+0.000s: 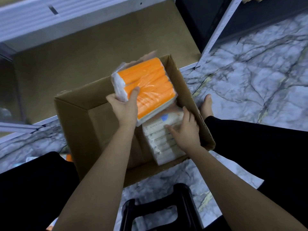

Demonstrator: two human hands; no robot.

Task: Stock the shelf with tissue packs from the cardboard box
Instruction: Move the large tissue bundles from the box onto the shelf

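**Lifting an orange pack out of the box**

Gripping the orange tissue pack (146, 87) in the left hand (124, 108), thumb curled over its top face, fingers under the white end, raised above the cardboard box (93, 130) toward 12 o'clock. Resting the right hand (185, 130), fingers relaxed and spread, on the white tissue packs (162, 144) lying in the box at 3 o'clock of its floor. Sitting open at 12 o'clock beyond the box: the brown shelf (93, 47). Standing at 6 o'clock: a black stool (160, 209) on the marbled floor (250, 77).
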